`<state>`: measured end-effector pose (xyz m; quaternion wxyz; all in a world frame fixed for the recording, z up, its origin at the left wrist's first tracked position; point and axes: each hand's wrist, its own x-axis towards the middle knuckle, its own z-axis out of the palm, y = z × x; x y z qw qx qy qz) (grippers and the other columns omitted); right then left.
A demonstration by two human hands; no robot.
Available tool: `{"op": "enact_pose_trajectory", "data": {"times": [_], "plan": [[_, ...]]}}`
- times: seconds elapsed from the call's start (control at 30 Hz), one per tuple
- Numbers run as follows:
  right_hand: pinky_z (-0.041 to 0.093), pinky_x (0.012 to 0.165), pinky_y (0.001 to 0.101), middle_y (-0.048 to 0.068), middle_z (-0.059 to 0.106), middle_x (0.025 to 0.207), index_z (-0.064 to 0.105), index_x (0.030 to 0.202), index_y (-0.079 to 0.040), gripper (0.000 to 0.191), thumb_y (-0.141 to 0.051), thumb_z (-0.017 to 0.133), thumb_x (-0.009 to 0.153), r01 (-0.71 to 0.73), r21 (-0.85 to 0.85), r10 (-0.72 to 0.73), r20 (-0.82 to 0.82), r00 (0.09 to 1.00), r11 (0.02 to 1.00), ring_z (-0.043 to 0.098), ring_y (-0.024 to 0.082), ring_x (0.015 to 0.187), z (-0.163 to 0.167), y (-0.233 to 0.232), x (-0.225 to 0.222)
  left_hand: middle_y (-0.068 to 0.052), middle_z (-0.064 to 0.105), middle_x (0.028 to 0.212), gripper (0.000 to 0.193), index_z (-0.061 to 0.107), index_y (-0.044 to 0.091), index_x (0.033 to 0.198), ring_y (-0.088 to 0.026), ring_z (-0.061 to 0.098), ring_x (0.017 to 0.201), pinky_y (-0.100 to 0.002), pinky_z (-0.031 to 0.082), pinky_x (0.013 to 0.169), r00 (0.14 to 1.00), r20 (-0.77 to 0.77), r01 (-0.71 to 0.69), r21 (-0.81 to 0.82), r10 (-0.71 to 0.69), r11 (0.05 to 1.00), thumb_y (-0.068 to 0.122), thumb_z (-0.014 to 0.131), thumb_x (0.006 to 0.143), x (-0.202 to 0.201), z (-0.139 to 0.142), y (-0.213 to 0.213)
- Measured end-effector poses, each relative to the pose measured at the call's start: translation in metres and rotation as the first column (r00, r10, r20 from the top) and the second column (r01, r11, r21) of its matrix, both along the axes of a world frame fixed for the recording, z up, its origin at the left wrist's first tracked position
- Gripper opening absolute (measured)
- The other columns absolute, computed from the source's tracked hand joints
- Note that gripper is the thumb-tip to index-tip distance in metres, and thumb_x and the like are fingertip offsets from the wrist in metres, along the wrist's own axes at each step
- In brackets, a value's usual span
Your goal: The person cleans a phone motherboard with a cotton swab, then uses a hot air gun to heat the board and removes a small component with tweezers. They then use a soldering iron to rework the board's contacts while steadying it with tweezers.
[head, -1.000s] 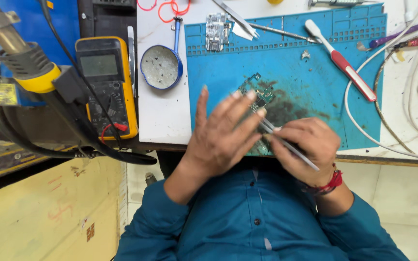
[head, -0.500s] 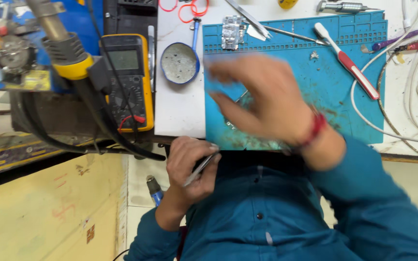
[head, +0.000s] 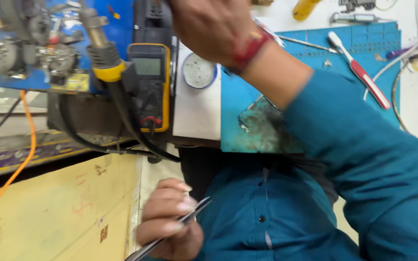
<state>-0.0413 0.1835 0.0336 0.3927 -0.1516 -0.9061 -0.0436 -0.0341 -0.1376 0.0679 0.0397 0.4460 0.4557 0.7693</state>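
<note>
Blue mat (head: pixel 310 63) | round tin (head: pixel 199 71): grey residue | left hand (head: pixel 170 222): tweezers (head: pixel 170 231)

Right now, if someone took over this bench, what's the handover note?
Left hand: low by the lap, off the bench, pinching metal tweezers.
Right hand: raised over the bench's far edge above the yellow multimeter; blurred, grip unclear.
Circuit board: flat on the blue work mat, near edge, neither hand on it.
Nearby: round tin left of the mat, red-handled tool on the mat, hot-air handpiece left of the multimeter.
Done/left: the board's surface is too blurred to tell what has been worked.
</note>
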Motion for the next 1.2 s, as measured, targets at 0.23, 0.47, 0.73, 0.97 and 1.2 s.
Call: {"op": "enact_pose_trajectory", "data": {"times": [0.23,0.47,0.73,0.97,1.2], "plan": [[0.052,0.068,0.0388,0.015,0.066,0.092,0.062,0.108,-0.004,0.023,-0.018,0.075,0.097,0.183,-0.17,-0.218,-0.218,0.951,0.968,0.065,0.033,0.075,0.009,-0.081,0.205,-0.011,0.065,0.1,0.02,0.053,0.009,0.113,-0.022,0.064,0.085,-0.033,0.058,0.073,0.996,0.07,0.049,0.05,-0.052,0.998,0.016,0.066,0.1,-0.015,-0.024,0.043],[0.051,0.067,0.0303,0.013,0.063,0.087,0.052,0.108,-0.004,0.037,-0.038,0.068,0.107,0.147,-0.518,-0.423,-0.468,0.776,0.842,0.065,0.022,0.072,-0.042,-0.139,0.27,-0.013,0.063,0.111,0.012,0.055,0.001,0.122,-0.015,0.063,0.095,-0.027,0.055,0.088,0.75,0.399,0.662,-0.432,-0.528,0.613,0.004,0.055,0.11,0.003,-0.045,0.062],[0.054,0.069,0.0305,0.016,0.061,0.092,0.059,0.127,0.002,0.033,-0.03,0.059,0.118,0.244,-0.46,-0.428,-0.353,0.832,0.853,0.067,0.022,0.076,-0.043,-0.119,0.278,-0.005,0.067,0.088,0.013,0.065,0.001,0.107,-0.009,0.064,0.072,-0.024,0.052,0.066,0.717,0.521,0.672,-0.694,-0.463,0.258,0.011,0.057,0.105,0.01,-0.032,0.01],[0.062,0.078,0.0312,0.023,0.072,0.113,0.061,0.13,0.003,0.028,-0.022,0.055,0.12,0.036,-0.639,-0.293,-0.302,0.907,0.768,0.073,0.027,0.09,-0.024,-0.136,0.23,-0.009,0.064,0.104,0.01,0.054,0.002,0.121,-0.011,0.059,0.089,-0.026,0.051,0.081,0.406,0.747,0.902,-0.235,-0.527,0.362,0.009,0.054,0.113,0.039,-0.02,-0.021],[0.055,0.091,0.0406,0.02,0.069,0.122,0.053,0.133,-0.004,0.027,-0.007,0.069,0.112,0.126,-0.46,-0.192,-0.101,0.976,0.879,0.067,0.033,0.104,-0.007,-0.149,0.21,-0.016,0.065,0.111,0.013,0.051,0.004,0.118,-0.023,0.067,0.092,-0.031,0.057,0.08,0.886,-0.006,0.392,-0.526,-0.464,0.755,0.001,0.056,0.106,0.013,-0.086,-0.02]]}}
